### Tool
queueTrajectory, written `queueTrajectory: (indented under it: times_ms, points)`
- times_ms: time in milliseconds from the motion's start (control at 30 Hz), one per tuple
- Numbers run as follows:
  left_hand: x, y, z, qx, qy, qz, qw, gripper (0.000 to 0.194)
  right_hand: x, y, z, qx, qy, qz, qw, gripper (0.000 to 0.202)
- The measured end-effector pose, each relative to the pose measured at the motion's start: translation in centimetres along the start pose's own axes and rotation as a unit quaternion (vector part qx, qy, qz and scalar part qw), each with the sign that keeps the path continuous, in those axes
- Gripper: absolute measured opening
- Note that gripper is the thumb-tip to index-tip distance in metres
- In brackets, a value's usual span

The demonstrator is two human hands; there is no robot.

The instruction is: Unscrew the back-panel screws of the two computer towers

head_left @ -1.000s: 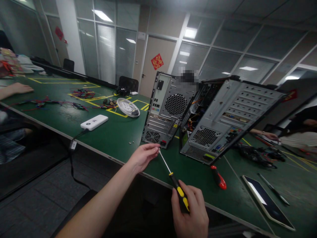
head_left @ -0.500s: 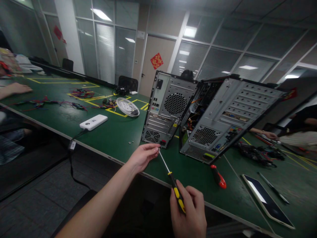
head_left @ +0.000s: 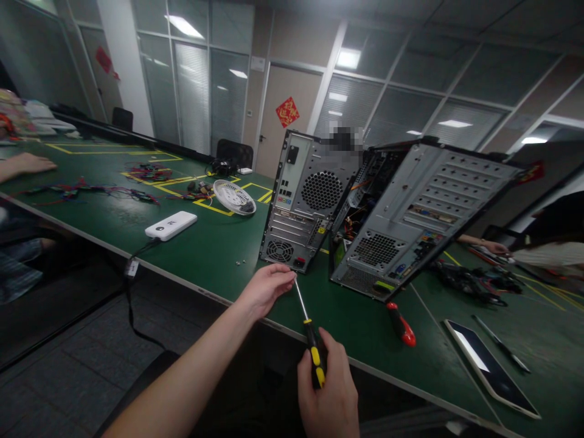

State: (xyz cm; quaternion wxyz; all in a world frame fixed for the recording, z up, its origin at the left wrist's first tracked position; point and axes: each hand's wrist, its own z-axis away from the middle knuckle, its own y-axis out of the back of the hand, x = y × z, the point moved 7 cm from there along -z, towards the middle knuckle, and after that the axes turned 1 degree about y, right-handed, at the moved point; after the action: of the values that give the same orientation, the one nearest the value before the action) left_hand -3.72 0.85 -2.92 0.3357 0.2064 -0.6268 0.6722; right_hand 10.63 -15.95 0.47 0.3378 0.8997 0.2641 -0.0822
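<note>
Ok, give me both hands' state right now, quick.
Left hand: fingertips pinched together at the screwdriver's tip; any small part between them cannot be told.
Right hand: closed on the screwdriver.

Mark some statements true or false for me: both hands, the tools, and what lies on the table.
1. The right hand holds the screwdriver by its handle. True.
2. The left hand is wrapped around that handle. False: its fingertips are at the shaft's far end.
3. The red-handled tool lies on the table. True.
4. The white power bank has no cable. False: a cable runs from it.
</note>
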Motion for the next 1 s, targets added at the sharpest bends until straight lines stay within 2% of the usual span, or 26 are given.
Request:
queueTrajectory:
  times_ms: [133,267,433,633,833,1000]
  points:
    - [-0.8,-1.2,-0.6,0.031,0.013,-0.016,0.999,0.014,-0.1,-0.5,-0.5,-0.008,-0.012,-0.019,1.000,0.021]
    - [-1.0,-2.3,-1.4,0.070,0.016,-0.017,0.997,0.011,-0.3,-1.3,-1.2,-0.027,-0.028,-0.040,0.998,0.025]
    - [-1.3,-3.4,-2.7,0.065,0.018,0.018,0.998,0.010,-0.8,-2.2,-1.6,-0.035,-0.032,-0.045,0.998,0.040]
    - [-1.9,-4.3,-4.1,0.065,0.014,0.055,0.996,0.020,-0.5,-2.8,-2.2,-0.002,-0.018,-0.041,0.999,0.036]
    - [-2.8,-5.3,-5.0,0.078,0.024,0.078,0.994,0.025,-0.2,-3.4,-3.0,-0.007,-0.014,-0.022,1.000,0.036]
    - [-3.0,-5.3,-5.4,0.087,0.018,0.078,0.993,0.026,0.1,-3.8,-3.4,-0.020,-0.020,-0.022,0.999,0.037]
